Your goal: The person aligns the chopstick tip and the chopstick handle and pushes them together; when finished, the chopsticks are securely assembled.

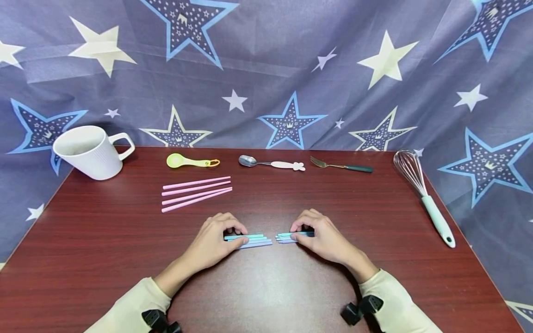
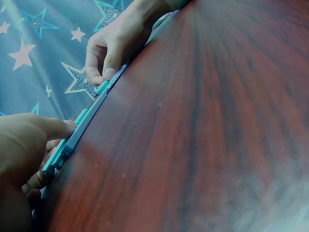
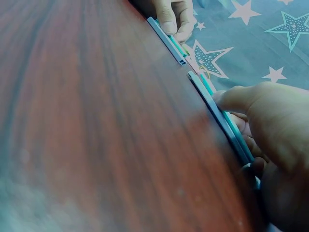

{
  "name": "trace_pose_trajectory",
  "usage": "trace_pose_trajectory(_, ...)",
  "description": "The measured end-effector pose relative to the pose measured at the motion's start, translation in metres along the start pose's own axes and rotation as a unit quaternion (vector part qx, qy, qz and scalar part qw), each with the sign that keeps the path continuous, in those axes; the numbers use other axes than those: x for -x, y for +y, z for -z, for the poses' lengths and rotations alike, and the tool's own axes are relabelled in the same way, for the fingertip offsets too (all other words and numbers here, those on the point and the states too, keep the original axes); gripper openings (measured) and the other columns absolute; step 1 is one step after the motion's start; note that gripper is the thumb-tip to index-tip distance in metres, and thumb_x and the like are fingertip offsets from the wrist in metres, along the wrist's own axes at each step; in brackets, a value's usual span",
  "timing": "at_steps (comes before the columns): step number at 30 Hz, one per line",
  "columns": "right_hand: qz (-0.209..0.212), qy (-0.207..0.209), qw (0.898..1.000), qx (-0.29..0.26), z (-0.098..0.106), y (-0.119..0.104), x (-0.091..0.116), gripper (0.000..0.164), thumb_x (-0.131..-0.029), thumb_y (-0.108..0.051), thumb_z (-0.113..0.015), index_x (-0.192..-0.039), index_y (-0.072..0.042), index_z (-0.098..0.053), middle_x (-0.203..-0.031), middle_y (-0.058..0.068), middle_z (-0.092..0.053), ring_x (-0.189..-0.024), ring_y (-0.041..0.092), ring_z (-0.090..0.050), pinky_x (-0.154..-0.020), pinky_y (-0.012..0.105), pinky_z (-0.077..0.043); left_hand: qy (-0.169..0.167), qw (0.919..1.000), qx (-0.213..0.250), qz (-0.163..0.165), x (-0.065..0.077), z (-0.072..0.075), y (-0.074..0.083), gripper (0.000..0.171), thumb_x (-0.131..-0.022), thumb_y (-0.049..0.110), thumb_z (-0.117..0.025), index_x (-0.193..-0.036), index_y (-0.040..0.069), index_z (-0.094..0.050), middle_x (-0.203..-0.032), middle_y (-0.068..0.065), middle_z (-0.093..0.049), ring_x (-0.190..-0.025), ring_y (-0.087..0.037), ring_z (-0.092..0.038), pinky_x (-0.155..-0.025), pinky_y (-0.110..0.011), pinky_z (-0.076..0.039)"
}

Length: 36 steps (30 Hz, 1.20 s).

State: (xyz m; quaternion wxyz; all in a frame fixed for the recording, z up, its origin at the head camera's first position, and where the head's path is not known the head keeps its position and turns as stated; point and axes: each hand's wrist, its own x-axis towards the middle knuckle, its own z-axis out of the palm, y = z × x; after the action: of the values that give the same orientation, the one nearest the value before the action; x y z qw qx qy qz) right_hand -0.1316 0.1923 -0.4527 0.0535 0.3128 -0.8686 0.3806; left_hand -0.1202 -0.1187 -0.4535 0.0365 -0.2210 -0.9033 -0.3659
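Evidently, a left bundle of teal and blue sticks [image 1: 259,239] is pinched by the fingers of the left hand [image 1: 213,240], and a right bundle [image 1: 285,238] likewise by the right hand [image 1: 325,238], ends just apart at the counter [image 1: 258,291]; both are best gripped lightly, sticks aligned; beyond, on pink sticks [image 1: 195,188] and mug [image 1: 97,159], no writing can be read

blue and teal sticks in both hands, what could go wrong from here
The left bundle has uneven ends, so a stick might slip out if the left hand loosens its pinch. Only a narrow gap separates it from the right bundle, so the ends could bump if the right hand moves inward. The loose pink sticks lie beyond the left hand and might get nudged.
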Motion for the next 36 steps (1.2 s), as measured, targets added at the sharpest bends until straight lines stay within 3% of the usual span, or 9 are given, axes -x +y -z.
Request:
trace_pose_trajectory(18,0.012,0.016,1.000,0.004,-0.001,0.000,0.001,0.006,-0.090,-0.014,-0.080,-0.091,-0.015,-0.074,-0.087,-0.009,-0.067,-0.084,0.009,-0.057,-0.075,0.026,-0.048,0.002,1.0000,-0.001,-0.007,0.001,0.000,0.000,0.007,-0.087,0.026,-0.083,-0.089,0.028,-0.077,-0.084,0.019,-0.062,-0.086,-0.003,-0.054,-0.084,-0.033,-0.039)
trace_pose_trajectory(28,0.005,0.051,0.999,-0.014,0.003,0.001,-0.002,0.012,-0.088,-0.003,-0.079,-0.093,-0.012,-0.074,-0.090,-0.006,-0.067,-0.083,0.007,-0.061,-0.074,0.025,-0.052,0.038,0.9992,0.001,-0.010,-0.002,0.003,0.000,0.003,-0.091,0.026,-0.080,-0.094,0.026,-0.078,-0.089,0.017,-0.073,-0.089,-0.006,-0.064,-0.082,-0.033,-0.049)
trace_pose_trajectory(32,0.003,0.064,0.998,-0.008,0.009,0.002,-0.004,0.004,-0.091,-0.010,-0.079,-0.093,-0.011,-0.075,-0.090,-0.006,-0.067,-0.084,0.006,-0.062,-0.076,0.025,-0.052,0.050,0.9985,-0.017,-0.014,-0.003,0.010,0.003,0.004,-0.093,0.028,-0.078,-0.095,0.025,-0.077,-0.091,0.015,-0.074,-0.086,-0.005,-0.067,-0.080,-0.033,-0.051)
trace_pose_trajectory(36,0.023,0.073,0.997,0.000,0.018,0.000,-0.009,0.009,-0.089,-0.005,-0.079,-0.092,-0.012,-0.074,-0.090,-0.006,-0.066,-0.084,0.007,-0.062,-0.075,0.023,-0.051,0.065,0.9969,-0.031,-0.032,-0.006,0.023,0.009,0.005,-0.092,0.025,-0.080,-0.096,0.025,-0.076,-0.090,0.013,-0.073,-0.081,-0.005,-0.064,-0.076,-0.032,-0.048)
